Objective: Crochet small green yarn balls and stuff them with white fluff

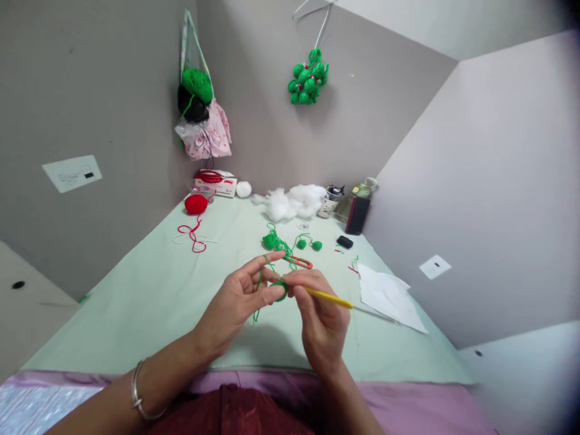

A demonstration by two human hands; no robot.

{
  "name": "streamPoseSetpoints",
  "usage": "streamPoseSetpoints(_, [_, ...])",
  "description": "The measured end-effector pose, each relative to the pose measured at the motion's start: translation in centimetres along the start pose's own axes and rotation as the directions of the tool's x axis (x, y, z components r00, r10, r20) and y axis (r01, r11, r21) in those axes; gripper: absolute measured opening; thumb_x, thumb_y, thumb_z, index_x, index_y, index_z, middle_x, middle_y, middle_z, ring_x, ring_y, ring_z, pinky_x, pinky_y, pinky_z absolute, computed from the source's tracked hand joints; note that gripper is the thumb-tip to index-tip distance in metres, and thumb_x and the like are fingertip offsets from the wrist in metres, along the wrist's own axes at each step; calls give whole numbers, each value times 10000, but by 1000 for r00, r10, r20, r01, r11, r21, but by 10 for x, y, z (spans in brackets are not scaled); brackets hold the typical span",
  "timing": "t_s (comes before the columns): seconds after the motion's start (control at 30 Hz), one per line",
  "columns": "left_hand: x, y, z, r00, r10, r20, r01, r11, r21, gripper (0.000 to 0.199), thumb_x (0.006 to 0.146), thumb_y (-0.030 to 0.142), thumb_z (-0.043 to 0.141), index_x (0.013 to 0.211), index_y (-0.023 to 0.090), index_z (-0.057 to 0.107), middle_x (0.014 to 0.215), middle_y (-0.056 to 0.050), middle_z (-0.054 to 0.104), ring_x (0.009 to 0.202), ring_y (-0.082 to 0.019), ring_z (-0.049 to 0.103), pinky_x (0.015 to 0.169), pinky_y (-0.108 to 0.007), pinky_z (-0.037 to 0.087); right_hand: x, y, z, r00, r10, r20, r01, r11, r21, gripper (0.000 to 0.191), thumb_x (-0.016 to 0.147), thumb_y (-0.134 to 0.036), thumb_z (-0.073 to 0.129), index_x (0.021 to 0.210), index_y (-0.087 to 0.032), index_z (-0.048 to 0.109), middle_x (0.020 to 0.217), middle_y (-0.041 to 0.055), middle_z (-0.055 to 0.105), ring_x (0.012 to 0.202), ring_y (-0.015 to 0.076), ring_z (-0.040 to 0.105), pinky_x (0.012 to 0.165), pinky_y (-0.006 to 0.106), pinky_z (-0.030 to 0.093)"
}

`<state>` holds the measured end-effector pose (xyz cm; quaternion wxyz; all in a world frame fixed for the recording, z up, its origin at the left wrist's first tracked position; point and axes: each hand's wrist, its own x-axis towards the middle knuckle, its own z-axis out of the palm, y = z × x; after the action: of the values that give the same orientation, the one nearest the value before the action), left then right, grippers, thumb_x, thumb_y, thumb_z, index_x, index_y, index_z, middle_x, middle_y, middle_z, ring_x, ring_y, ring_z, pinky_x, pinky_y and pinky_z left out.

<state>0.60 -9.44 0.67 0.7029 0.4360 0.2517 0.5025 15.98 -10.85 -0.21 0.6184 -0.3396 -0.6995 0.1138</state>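
Note:
Between thumb and fingers, my left hand [238, 296] pinches a small green crochet piece [281, 292], with green yarn running over its raised forefinger. My right hand [321, 311] grips a crochet hook [333, 297] by its yellow handle, the hook's tip at the green piece and partly hidden by the fingers. Just beyond the hands lie a small green yarn ball [269, 241] with loose strands and orange-handled scissors [301, 262]. Two little green crocheted balls [316, 246] rest to their right.
White stuffing [294, 202] is heaped at the back. A red yarn ball [196, 204] sits back left; a phone [357, 215] leans back right, with white paper [389, 296] nearer. Crocheted green balls [309, 78] hang on the wall.

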Motion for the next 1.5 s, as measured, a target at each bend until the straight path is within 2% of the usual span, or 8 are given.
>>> streamPoseSetpoints(0.13, [3,-1,1,992,-122,-14,120,989,-85,553,800,340,849,1316,219,692,868,-8,634,781,-113,520,767,-245,429,-7,1,1,976,-216,-13,208,953,-221,384,919,-38,621,1195,-279,734,1055,84,721,922,206,690,752,355,580])
streamPoseSetpoints(0.23, [6,4,-2,978,-210,18,210,966,-152,444,815,345,821,1224,185,757,806,3,579,654,-75,423,706,-235,422,-3,0,-5,994,-27,-104,22,999,-48,271,971,-87,562,1063,-258,750,917,49,708,831,182,660,763,356,554])
streamPoseSetpoints(0.33, [6,6,-4,987,-153,38,157,980,-123,392,831,306,801,1212,219,769,835,3,588,637,-66,406,698,-229,425,4,0,-7,978,193,-77,-173,962,211,226,1007,-177,545,929,-245,746,801,16,679,769,170,627,807,369,527])
streamPoseSetpoints(0.5, [2,0,-5,986,-55,158,51,998,30,441,881,281,756,1315,343,706,1026,4,631,695,-70,515,812,-269,460,5,4,-6,962,272,-23,-258,933,252,151,975,-231,631,949,-251,778,889,31,729,878,182,658,825,342,519])
streamPoseSetpoints(0.73, [2,8,-10,989,-66,131,47,989,143,463,812,267,823,1264,304,735,916,2,601,925,-164,573,865,-292,439,12,3,-10,917,398,36,-366,799,477,199,962,-322,634,838,-193,720,794,33,675,634,131,571,612,286,509])
streamPoseSetpoints(0.93, [-1,10,-12,990,-65,128,39,979,198,503,814,262,809,1306,280,702,962,-10,580,941,-182,577,889,-328,463,12,2,-12,937,336,92,-334,793,509,222,1011,-284,562,859,-191,695,816,40,695,667,133,595,628,282,513])
streamPoseSetpoints(1.2, [-2,13,-13,990,-9,140,-34,953,300,454,881,261,730,1330,286,671,959,-5,575,929,-168,569,930,-328,450,7,-4,-19,966,244,86,-258,918,302,237,1044,-260,493,932,-192,691,852,52,699,709,159,616,677,331,522])
streamPoseSetpoints(1.5, [-3,10,-10,997,73,30,-79,936,344,440,869,287,754,1304,267,688,943,-10,610,973,-188,587,996,-345,432,4,-9,-17,975,-166,148,181,979,-97,247,989,-64,468,1060,-212,653,927,73,716,851,187,680,734,349,576])
